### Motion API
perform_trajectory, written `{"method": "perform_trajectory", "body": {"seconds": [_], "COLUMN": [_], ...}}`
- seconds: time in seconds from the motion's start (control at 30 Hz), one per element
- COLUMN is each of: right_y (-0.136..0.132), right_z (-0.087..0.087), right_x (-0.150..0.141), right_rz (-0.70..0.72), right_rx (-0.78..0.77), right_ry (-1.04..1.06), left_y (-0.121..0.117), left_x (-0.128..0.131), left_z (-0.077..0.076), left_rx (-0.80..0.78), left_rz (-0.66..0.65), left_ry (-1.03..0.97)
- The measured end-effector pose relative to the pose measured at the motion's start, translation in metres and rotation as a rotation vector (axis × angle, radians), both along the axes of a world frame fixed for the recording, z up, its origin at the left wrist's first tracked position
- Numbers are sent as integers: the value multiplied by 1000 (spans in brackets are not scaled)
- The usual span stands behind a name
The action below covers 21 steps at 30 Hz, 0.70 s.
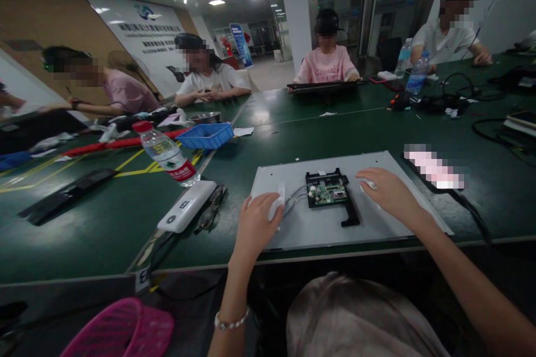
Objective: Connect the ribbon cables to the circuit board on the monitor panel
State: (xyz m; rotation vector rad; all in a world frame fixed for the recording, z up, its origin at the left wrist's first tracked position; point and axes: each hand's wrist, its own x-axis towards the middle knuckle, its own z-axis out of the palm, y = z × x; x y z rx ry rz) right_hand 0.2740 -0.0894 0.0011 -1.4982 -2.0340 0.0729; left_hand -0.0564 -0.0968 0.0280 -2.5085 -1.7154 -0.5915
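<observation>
A flat light-grey panel (293,234) lies on the table in front of me. On its middle rests a black plastic bracket (350,215) with a green circuit board (329,194) in it. Grey cables (296,194) run from the board's left side toward my left hand (257,220). That hand is curled over the panel's left part, with a white strip-like piece (281,194) at its fingers. Right of the bracket, my right hand (389,192) hovers over the panel, its fingers bent together around a small white bit (370,183) too small to name.
Left of the panel are a white power bank (187,207), glasses (210,209), a water bottle (170,156) and a blue tray (207,136). A phone-like object (433,167) with a cable lies right. Several people sit around the table. A pink basket (121,329) stands below the edge.
</observation>
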Motion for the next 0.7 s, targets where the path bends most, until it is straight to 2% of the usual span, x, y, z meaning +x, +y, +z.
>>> {"method": "perform_trajectory", "body": {"seconds": [0.17,0.23,0.3,0.4,0.53,0.7], "right_y": [35,48,58,68,77,80], "right_z": [24,28,28,23,15,20], "right_x": [-35,-49,-60,-69,-70,-54], "right_rz": [139,174,186,191,191,84], "right_rx": [-39,-89,-112,-130,-157,-91], "right_ry": [-21,-39,-53,-71,-115,-233], "left_y": [-6,-8,-9,-9,-9,-10], "left_x": [55,77,92,101,99,98], "left_z": [-7,-15,-22,-31,-35,-36], "left_rx": [27,22,23,12,-5,0], "left_rz": [-136,-191,-183,-170,-182,-180], "left_ry": [-101,-109,-97,-62,-22,-20]}}
